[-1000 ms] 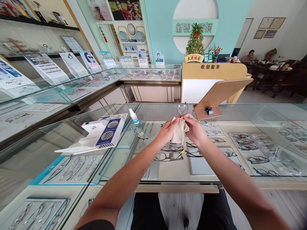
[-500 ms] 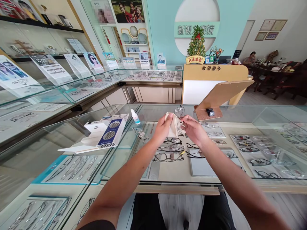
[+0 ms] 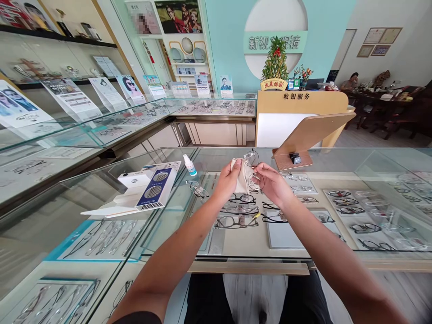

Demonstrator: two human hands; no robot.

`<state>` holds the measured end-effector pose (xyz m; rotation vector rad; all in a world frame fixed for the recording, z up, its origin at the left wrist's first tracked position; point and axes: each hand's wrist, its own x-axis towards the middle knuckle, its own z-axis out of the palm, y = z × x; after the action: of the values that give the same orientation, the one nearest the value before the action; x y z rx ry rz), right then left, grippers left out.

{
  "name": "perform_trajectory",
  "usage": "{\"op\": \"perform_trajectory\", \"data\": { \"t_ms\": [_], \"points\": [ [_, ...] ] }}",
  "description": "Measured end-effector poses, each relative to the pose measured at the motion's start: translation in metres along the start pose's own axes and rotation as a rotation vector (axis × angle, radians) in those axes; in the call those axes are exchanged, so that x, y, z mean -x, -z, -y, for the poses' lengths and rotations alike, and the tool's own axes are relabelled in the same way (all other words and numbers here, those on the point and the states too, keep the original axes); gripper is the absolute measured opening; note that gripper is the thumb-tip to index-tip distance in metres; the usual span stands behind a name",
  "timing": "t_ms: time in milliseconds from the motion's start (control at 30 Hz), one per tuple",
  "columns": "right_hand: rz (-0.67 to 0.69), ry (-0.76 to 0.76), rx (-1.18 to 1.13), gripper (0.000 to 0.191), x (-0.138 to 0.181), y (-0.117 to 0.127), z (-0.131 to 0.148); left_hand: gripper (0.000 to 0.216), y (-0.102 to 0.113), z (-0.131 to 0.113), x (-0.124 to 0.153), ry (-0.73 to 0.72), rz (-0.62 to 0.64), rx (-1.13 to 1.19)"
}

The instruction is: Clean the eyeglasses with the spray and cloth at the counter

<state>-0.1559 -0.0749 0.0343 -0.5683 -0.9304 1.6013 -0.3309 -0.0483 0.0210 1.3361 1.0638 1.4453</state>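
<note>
Above the glass counter, my left hand is closed on a cream cleaning cloth, thumb on top. My right hand pinches the thin dark frame of a pair of eyeglasses, held upright on end beside the cloth. The cloth touches the lower lens; part of that lens is hidden by cloth and fingers. Left of my hands stands a white spray bottle with a blue label. Another pair of eyeglasses rests on the glass near it.
An opened white and blue box lies at the left on the counter. A tilted wooden mirror stand is at the right. Rows of spectacles lie under the glass. A person sits far back at the right.
The eyeglasses have turned slightly, their upper part shifting a little left. The cloth's folds look slightly different. Both hands stay nearly in place.
</note>
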Motion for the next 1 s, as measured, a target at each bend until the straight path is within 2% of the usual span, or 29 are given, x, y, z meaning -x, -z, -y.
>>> {"op": "perform_trajectory", "data": {
  "t_ms": [200,400,633,833,1000],
  "points": [
    [0.034,-0.047,0.110,0.024,0.003,-0.005,0.001,0.070,0.000,-0.002,-0.002,0.073,-0.045,0.075],
    [0.073,-0.069,0.212,0.020,0.004,-0.006,-0.002,0.063,0.001,0.001,-0.006,0.124,-0.040,0.134],
    [0.025,-0.028,0.202,0.020,0.003,-0.005,0.002,0.059,0.005,-0.005,-0.009,0.130,0.144,0.290],
    [0.046,-0.040,0.161,0.023,0.002,-0.003,0.004,0.055,0.011,-0.013,-0.008,0.120,0.315,0.238],
    [0.063,-0.095,0.116,0.025,0.002,-0.002,-0.002,0.053,0.006,-0.020,0.002,0.070,0.274,0.170]
  ]
}}
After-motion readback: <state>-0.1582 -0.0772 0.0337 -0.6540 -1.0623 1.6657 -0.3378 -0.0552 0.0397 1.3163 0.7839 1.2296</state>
